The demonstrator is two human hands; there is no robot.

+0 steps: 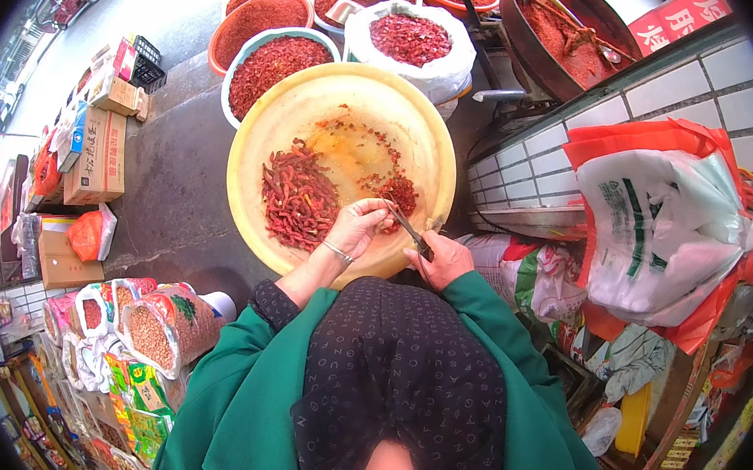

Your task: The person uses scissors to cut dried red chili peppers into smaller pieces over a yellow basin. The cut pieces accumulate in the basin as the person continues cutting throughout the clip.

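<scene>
A wide yellow plastic basin (255, 157) lies in front of me. Whole dried red chillies (299, 195) are heaped on its left side, and a smaller pile of cut chilli pieces (398, 193) sits on the right. Over the basin, my left hand (359, 223) wears a metal bangle and pinches what looks like a dried chilli, mostly hidden by the fingers. My right hand (445, 260) grips dark-handled scissors (411, 228) at the basin's near right rim. Their blades point up and left, meeting the left fingertips.
Beyond the basin stand tubs of chilli flakes (277, 68), a white sack of chilli pieces (410, 40) and a large metal pan (533, 54). Cardboard boxes (98, 157) and nut sacks (170, 324) line the left. Plastic bags (659, 226) hang right, beside a tiled wall (671, 86).
</scene>
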